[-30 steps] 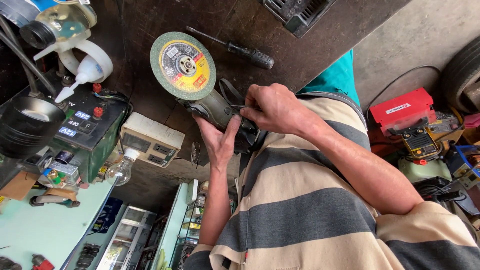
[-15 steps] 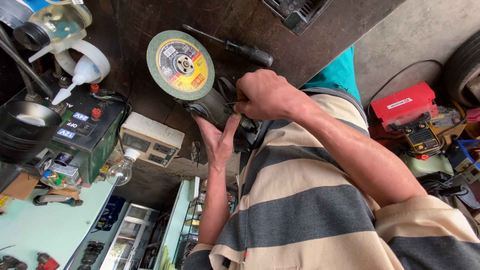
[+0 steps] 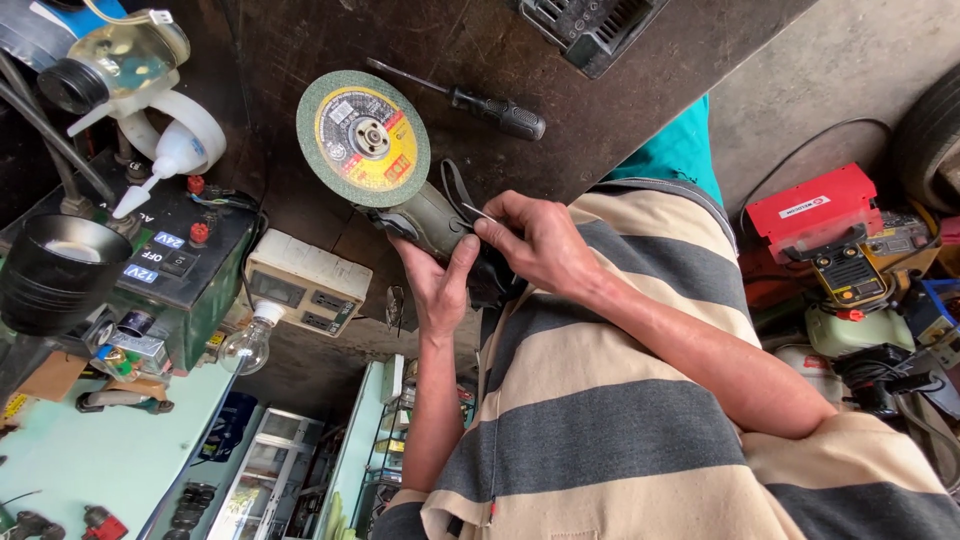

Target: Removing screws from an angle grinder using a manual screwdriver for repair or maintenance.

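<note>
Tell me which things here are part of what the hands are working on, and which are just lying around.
In use:
grey angle grinder with green disc
left hand cradling its body
right hand pinching a thin metal pin

Lying about:
black-handled screwdriver
white socket box
clear light bulb
red machine case

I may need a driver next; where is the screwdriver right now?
In the head view, the screwdriver lies on the dark workbench, just right of the grinder's disc and above both hands.

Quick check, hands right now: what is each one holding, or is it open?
Left hand: closed around the angle grinder body.
Right hand: pinching a thin metal tool against the grinder.
</note>
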